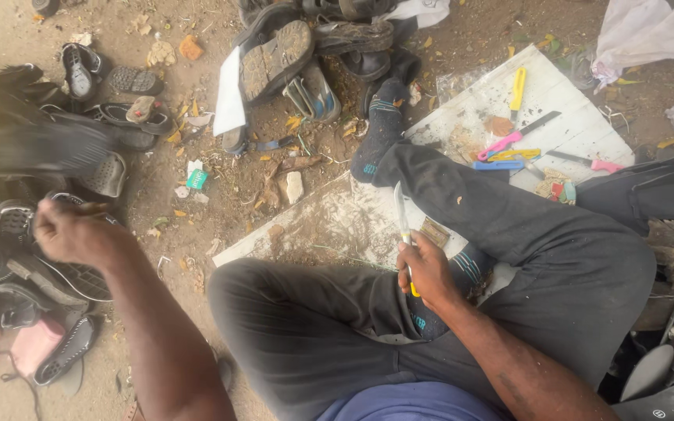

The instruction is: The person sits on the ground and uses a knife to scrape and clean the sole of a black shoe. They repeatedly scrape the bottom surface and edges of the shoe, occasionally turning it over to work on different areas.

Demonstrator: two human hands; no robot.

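The right hand (pixel 428 269) grips a knife (pixel 403 226) over the crossed legs (pixel 462 265). Beyond this grip lies a flat board (pixel 571 125) (bearing several small cutters (pixel 509 148)). Far to the left of it, the left hand (pixel 76 232) rests on a heap of sandals (pixel 33 234).

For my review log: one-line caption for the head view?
Seated on the ground, right hand grips a knife; left hand reaches into a pile of shoes.

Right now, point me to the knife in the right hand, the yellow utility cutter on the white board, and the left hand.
knife (pixel 400 209), head view, on the blade above the fist.
yellow utility cutter (pixel 517 88), head view, mid-body.
left hand (pixel 72 232), head view, back of the hand, over the pile of sandals.
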